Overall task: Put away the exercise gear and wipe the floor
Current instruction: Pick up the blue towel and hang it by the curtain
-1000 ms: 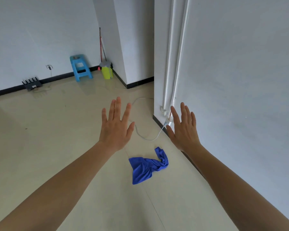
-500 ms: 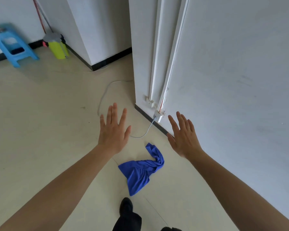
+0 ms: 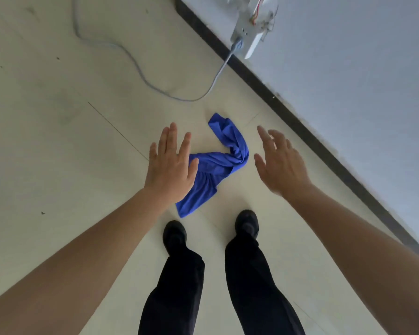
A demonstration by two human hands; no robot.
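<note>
A crumpled blue cloth point(image 3: 218, 163) lies on the pale tiled floor point(image 3: 58, 131), just ahead of my two black shoes. My left hand point(image 3: 171, 165) hovers over the cloth's left part, palm down, fingers spread, holding nothing. My right hand point(image 3: 279, 163) is stretched out to the right of the cloth, fingers apart and empty. Neither hand touches the cloth. No exercise gear is in view.
A grey cable point(image 3: 140, 76) loops across the floor to a loose white wall socket point(image 3: 248, 39). A grey wall with a dark skirting board point(image 3: 300, 124) runs diagonally on the right. My black shoes point(image 3: 174, 234) and dark trousers stand below the cloth.
My view has tipped down and moved closer to the cloth; my feet and legs have come into view. Both hands have dropped towards the cloth, still empty. The stool and bin are out of sight.
</note>
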